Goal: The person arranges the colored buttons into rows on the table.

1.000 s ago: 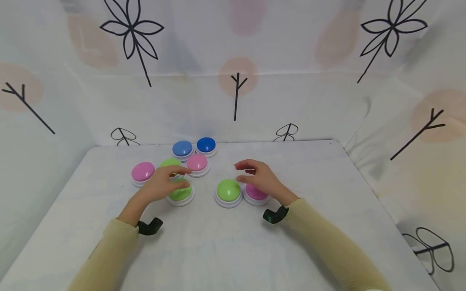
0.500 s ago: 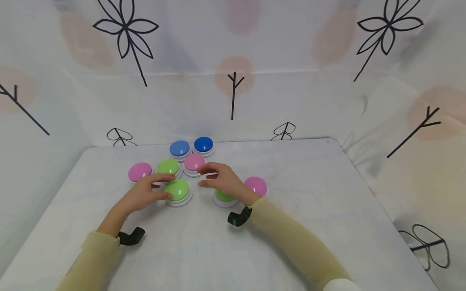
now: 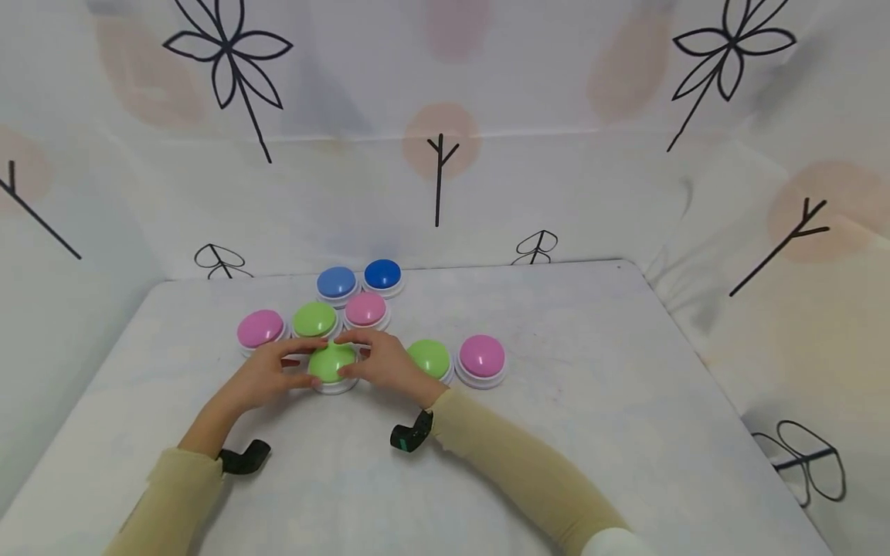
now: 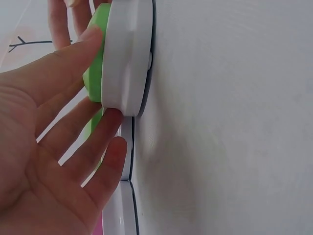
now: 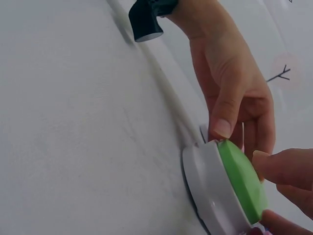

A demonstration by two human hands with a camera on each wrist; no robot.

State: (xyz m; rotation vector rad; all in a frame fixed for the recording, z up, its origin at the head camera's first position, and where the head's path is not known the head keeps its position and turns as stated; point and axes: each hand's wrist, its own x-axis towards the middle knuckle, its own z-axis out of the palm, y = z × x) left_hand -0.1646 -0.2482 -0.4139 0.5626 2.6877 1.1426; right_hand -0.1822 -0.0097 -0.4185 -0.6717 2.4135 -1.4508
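A round push button with a green dome and white base [image 3: 332, 364] stands nearest the front of the button cluster. From its left side, my left hand [image 3: 266, 375] holds it, thumb on the dome and other fingers along the base rim in the left wrist view. My right hand [image 3: 385, 364] holds the same button from the right. Its thumb and fingertips [image 5: 266, 161] meet the green dome [image 5: 239, 178] in the right wrist view. Behind this button sit another green button [image 3: 315, 319] and a light pink button [image 3: 365, 308].
A magenta button [image 3: 260, 330] lies at the left. Light blue [image 3: 337, 282] and dark blue buttons [image 3: 382, 273] stand by the white table's [image 3: 445, 479] back edge. Right of my right hand are a green button [image 3: 429, 357] and a pink button [image 3: 483, 356]. Patterned cloth [image 3: 334, 185] hangs behind.
My right hand has moved left from above the right-hand green and pink pair to the front green button. My left hand has shifted slightly left and down, now around that button.
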